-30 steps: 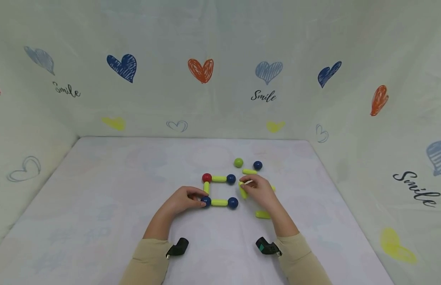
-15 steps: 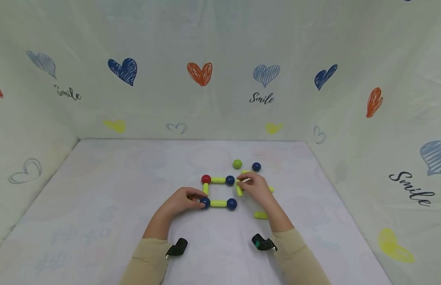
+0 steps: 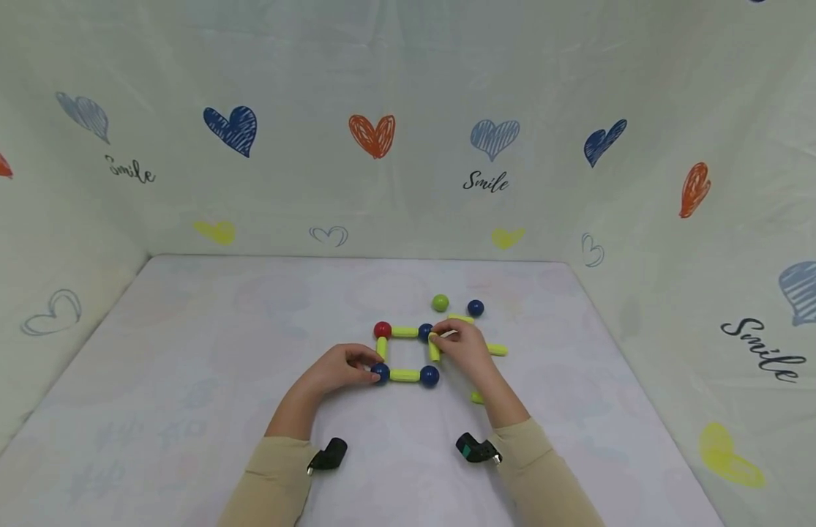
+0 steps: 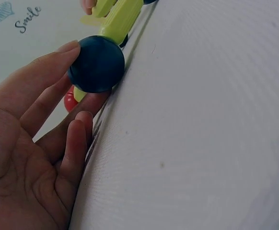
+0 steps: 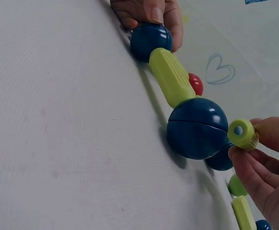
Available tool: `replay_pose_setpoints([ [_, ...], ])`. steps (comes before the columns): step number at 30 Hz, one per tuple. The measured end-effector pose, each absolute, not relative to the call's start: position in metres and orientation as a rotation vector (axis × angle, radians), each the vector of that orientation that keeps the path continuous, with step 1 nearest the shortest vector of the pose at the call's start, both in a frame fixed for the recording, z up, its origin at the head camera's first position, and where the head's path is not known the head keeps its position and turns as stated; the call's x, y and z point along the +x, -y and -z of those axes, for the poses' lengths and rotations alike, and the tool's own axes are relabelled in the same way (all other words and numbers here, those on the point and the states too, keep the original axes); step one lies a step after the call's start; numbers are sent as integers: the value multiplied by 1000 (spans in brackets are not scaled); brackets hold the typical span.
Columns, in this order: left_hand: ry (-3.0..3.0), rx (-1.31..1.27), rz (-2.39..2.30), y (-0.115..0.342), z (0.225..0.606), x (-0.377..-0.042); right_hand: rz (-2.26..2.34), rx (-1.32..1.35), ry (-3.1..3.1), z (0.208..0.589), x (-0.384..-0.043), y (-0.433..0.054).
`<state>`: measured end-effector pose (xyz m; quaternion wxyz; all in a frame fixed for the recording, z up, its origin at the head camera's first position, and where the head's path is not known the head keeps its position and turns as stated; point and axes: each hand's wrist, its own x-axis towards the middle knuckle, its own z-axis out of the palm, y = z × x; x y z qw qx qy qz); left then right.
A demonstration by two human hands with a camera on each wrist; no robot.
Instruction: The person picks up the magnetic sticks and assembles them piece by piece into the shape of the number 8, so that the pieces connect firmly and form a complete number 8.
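On the white table lies a three-sided frame of yellow-green rods and balls. A red ball marks its far left corner, a blue ball the far right, another blue ball the near right. My left hand holds the blue ball at the near left corner between thumb and fingers. Between thumb and fingers, my right hand pinches a yellow-green rod at the frame's right side. That rod points toward me, its far end overlapping the far right ball; its near end shows a round hole.
Behind my right hand are a green ball, a loose blue ball and a yellow-green rod. Another rod lies right of the hand, and one is partly hidden by the forearm. A heart-printed curtain stands behind the table.
My right hand has moved left with the rod, from right of the frame to the far right blue ball. My left hand has stayed on its ball.
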<state>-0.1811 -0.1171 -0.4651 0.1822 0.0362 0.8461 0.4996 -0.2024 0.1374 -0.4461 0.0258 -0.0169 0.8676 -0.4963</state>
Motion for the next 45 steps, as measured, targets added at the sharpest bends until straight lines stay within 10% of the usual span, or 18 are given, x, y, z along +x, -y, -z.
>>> replay_pose_setpoints([
  [45, -2370, 137, -1442, 118, 466, -184, 1505, -29, -2625, 456, -202, -132],
])
